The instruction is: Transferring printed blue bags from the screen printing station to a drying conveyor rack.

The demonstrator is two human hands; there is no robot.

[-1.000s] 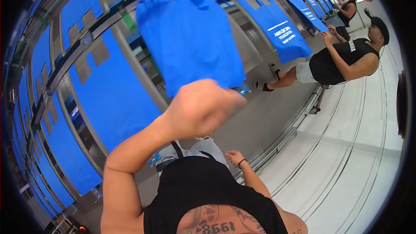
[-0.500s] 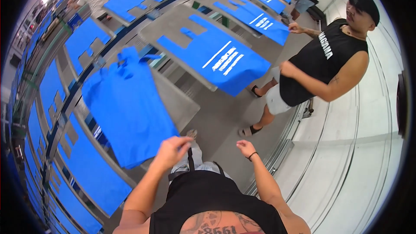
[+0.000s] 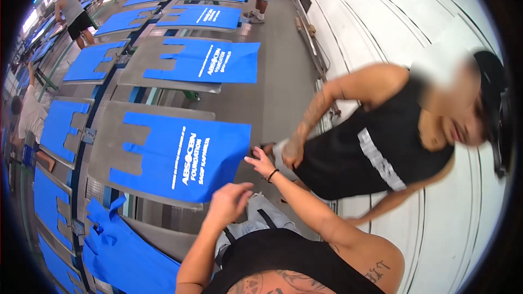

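A flat blue bag with cut-out handles and white printing lies on a grey board in front of me. My right hand is just off the bag's right edge, fingers stretched and apart, holding nothing. Over the bag's near right corner, my left hand hovers with loosely bent fingers and a gap between thumb and fingers. Whether either hand touches the cloth is hard to tell. A rumpled blue bag lies at the lower left, its handles bunched up.
Rows of grey boards with blue bags, such as a printed one, stretch away along a metal frame. A person in a black sleeveless top stands close on my right, beside the white wall. Other people stand farther back.
My view has turned and moved along the row, so the printed bag is now before my hands and the rumpled bag is at the lower left. The person on the right is closer.
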